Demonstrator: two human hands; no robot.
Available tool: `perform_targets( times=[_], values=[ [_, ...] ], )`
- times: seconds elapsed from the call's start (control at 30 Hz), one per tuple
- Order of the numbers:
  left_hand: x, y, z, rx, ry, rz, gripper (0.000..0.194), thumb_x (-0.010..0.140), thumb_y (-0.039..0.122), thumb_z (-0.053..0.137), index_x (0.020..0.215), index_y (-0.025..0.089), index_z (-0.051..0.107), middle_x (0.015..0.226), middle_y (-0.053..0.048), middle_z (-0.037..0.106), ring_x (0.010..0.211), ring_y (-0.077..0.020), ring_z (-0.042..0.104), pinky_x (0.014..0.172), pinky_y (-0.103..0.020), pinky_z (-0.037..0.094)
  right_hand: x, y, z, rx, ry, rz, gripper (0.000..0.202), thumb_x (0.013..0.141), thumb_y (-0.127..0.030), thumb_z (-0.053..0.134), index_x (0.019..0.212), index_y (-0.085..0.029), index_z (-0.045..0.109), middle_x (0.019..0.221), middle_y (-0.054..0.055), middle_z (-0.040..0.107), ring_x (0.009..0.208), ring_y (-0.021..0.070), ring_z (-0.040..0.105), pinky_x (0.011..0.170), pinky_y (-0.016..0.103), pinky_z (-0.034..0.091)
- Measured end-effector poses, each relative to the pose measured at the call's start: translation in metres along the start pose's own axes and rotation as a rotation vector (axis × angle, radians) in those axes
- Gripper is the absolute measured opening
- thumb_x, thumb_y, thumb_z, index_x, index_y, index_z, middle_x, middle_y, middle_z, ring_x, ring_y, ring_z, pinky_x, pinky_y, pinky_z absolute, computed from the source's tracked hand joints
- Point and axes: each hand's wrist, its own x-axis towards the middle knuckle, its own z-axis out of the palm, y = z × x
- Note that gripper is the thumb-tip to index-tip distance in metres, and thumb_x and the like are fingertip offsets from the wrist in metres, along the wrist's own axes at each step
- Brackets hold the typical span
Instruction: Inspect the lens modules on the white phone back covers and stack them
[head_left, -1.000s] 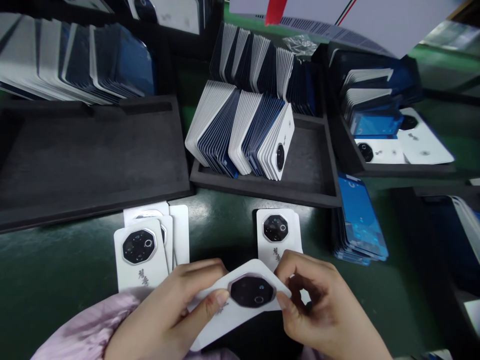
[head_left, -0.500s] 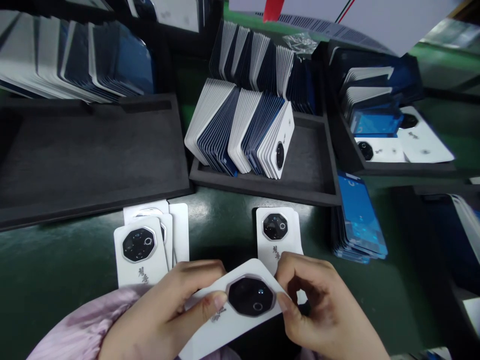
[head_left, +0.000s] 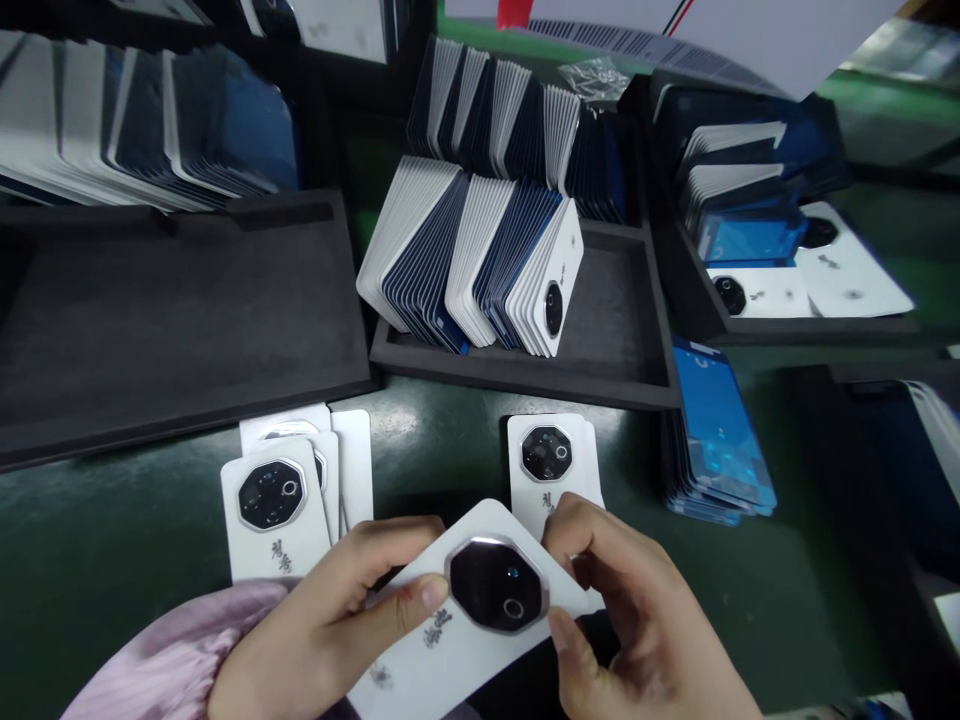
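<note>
A white phone back cover with an octagonal black camera area is held tilted in front of me. My left hand grips it from the left, thumb flat on its face beside the dark lettering and fingers behind. At its right edge my right hand is closed, the thumb tip by the camera ring and the other fingers partly hidden behind the cover. Just beyond lies a small pile of white covers. Left of it, above my left sleeve, more white covers overlap on the green table.
A black tray holds rows of white and dark blue covers. To its left is a wide black tray. At right stand a stack of blue-filmed panels and another black tray with covers.
The held cover has shifted slightly left and up in view. My right thumb has slid from the cover's face down toward its right edge, and the view has moved a little.
</note>
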Motion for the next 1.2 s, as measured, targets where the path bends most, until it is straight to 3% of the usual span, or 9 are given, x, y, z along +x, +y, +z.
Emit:
perform_targets(
  times=[0.13,0.3,0.4,0.5,0.63,0.77,1.2],
  values=[
    [0.0,0.002,0.0,-0.098,0.018,-0.088,0.022,0.098,0.042,0.069,0.091,0.025,0.081,0.08,0.0,0.074,0.079,-0.0188,0.07,0.068,-0.018,0.055,-0.003,0.002,0.001,-0.016,0.001,-0.056,0.019,0.086,-0.012,0.061,0.087,-0.028,0.05,0.08,-0.004,0.049,0.068,0.0127,0.052,0.054,0.02,0.044],
    [0.005,0.011,0.002,-0.25,-0.062,-0.147,0.024,0.095,0.047,0.073,0.104,0.03,0.086,0.082,0.001,0.079,0.082,-0.0188,0.072,0.072,-0.018,0.057,-0.002,0.001,0.005,-0.018,0.046,-0.119,0.014,0.094,-0.021,0.061,0.088,-0.028,0.05,0.079,-0.005,0.047,0.066,0.0118,0.05,0.055,0.02,0.043],
    [0.005,0.011,0.005,-0.273,-0.002,-0.131,0.027,0.093,0.054,0.074,0.103,0.032,0.086,0.083,0.001,0.08,0.082,-0.0187,0.073,0.073,-0.017,0.057,-0.002,0.001,0.005,-0.051,0.074,-0.146,0.014,0.093,-0.016,0.057,0.089,-0.028,0.051,0.079,-0.005,0.048,0.067,0.0115,0.052,0.058,0.02,0.044],
    [0.003,0.008,0.006,-0.158,0.05,-0.08,0.023,0.095,0.051,0.071,0.097,0.032,0.085,0.085,0.001,0.078,0.084,-0.0187,0.072,0.074,-0.016,0.056,-0.001,0.003,0.002,-0.117,0.1,-0.197,0.018,0.091,-0.01,0.054,0.088,-0.027,0.053,0.077,-0.007,0.052,0.067,0.0102,0.054,0.063,0.02,0.044],
    [0.003,0.008,0.002,0.072,-0.017,0.045,0.027,0.101,0.043,0.064,0.083,0.026,0.076,0.075,0.002,0.067,0.071,-0.0164,0.067,0.066,-0.017,0.054,0.004,0.003,-0.002,-0.17,0.07,-0.162,0.02,0.084,-0.006,0.056,0.082,-0.026,0.054,0.071,-0.008,0.054,0.061,0.0083,0.053,0.057,0.018,0.041],
    [0.005,0.012,-0.001,0.18,-0.028,0.128,0.031,0.104,0.042,0.058,0.081,0.025,0.07,0.072,0.002,0.063,0.067,-0.0162,0.066,0.062,-0.018,0.053,0.009,-0.001,-0.004,-0.218,0.043,-0.142,0.018,0.08,-0.007,0.059,0.076,-0.024,0.056,0.067,-0.008,0.053,0.058,0.0078,0.051,0.052,0.017,0.038],
    [0.004,0.014,-0.002,0.241,-0.009,0.156,0.026,0.102,0.036,0.06,0.08,0.026,0.072,0.071,0.001,0.068,0.064,-0.0182,0.066,0.061,-0.021,0.055,0.01,-0.002,-0.006,-0.215,0.018,-0.093,0.019,0.082,-0.008,0.058,0.071,-0.023,0.054,0.063,-0.006,0.049,0.054,0.0084,0.044,0.048,0.02,0.032]
  ],
)
